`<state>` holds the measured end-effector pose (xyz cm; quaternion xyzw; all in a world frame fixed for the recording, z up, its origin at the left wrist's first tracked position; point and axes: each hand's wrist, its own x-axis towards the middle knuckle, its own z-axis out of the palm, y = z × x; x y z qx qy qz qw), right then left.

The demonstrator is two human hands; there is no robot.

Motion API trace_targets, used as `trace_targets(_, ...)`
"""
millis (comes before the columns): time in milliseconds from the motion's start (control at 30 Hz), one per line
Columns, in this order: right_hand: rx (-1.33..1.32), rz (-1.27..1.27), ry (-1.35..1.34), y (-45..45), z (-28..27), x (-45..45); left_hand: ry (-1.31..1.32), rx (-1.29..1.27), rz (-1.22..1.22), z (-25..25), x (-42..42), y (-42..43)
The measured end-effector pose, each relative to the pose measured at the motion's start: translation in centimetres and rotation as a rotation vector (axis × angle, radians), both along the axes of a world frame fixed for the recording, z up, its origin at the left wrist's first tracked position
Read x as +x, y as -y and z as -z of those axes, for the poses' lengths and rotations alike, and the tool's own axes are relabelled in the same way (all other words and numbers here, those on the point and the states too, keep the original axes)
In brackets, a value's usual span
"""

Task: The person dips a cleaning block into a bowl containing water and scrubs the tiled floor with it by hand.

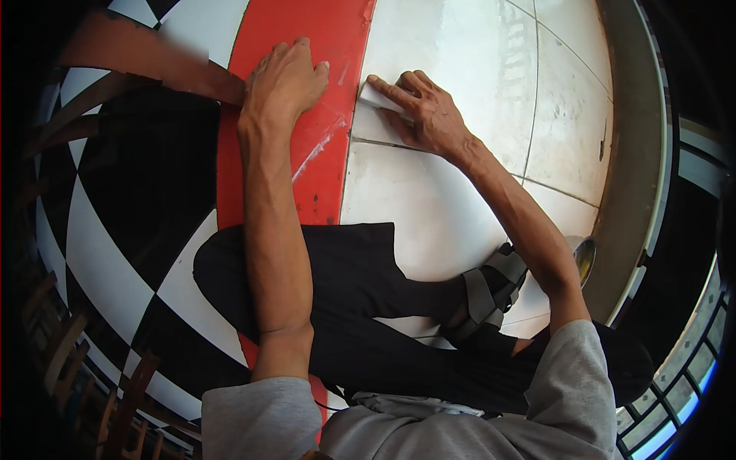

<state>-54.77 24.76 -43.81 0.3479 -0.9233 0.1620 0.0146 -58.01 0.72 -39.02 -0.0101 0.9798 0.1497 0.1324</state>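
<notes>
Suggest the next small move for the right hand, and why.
Probably slide the pale piece along the edge of the red band: the right hand has it there, index finger extended, and the left hand rests on the band, clear of that edge.

Bright, pale glare across white tiles (483, 69), softer sheen lower down. Bluish brightness outside grille (673, 400), lower right. Soft shadow beneath right hand (429, 115). Lower left dim, chairs (115, 406) murky. Fisheye bends lines; rim falls to black. Upper-left brown object (146, 57) partly smeared; centre reasonably sharp.
</notes>
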Motion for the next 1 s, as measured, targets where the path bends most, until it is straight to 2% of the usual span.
trace_targets(100,0.006,-0.232,0.054,-0.9,-0.3,4.0,0.03,0.015,-0.014,-0.4,0.0,-0.4)
trace_targets(133,0.082,-0.222,0.053,-2.3,-0.2,3.4,0.051,0.01,-0.014,-0.5,0.0,-0.5)
trace_targets(200,0.037,-0.013,-0.041,-6.9,0.2,-0.4,0.028,0.013,-0.012,-0.1,0.2,-0.3)
trace_targets(267,0.027,0.303,-0.14,-11.8,0.4,-5.2,0.0,0.015,-0.022,-0.3,0.4,-0.3)
trace_targets(367,-0.032,0.561,-0.182,-13.2,0.7,-7.4,0.048,0.019,-0.025,-1.0,0.1,-0.8)
trace_targets(433,0.001,0.532,-0.054,-8.7,-0.9,-3.9,0.081,-0.001,-0.036,-1.1,-0.1,-1.1)
trace_targets(500,-0.018,0.245,0.092,-4.0,-1.1,1.7,0.028,-0.009,-0.022,-0.3,0.0,-0.9)
trace_targets(567,0.052,-0.072,0.04,-2.1,0.2,5.4,-0.01,-0.019,0.001,-0.2,0.3,-0.8)
trace_targets(633,0.01,-0.031,0.061,-3.9,-0.2,2.9,0.005,-0.013,-0.027,-0.5,0.4,-0.9)
trace_targets(800,-0.018,0.815,-0.179,-13.8,0.8,-10.5,0.05,-0.007,-0.039,-1.3,0.1,-1.5)
trace_targets(900,-0.062,0.83,-0.11,-10.4,0.6,-9.0,0.062,-0.036,-0.017,-1.0,-0.1,-1.6)
trace_targets(967,-0.062,0.599,0.063,-5.0,-0.8,-3.7,0.047,-0.053,-0.015,-1.0,-0.2,-1.8)
trace_targets(1000,-0.017,0.408,0.082,-2.9,-0.6,-0.5,0.054,-0.051,-0.013,-1.2,-0.1,-1.9)
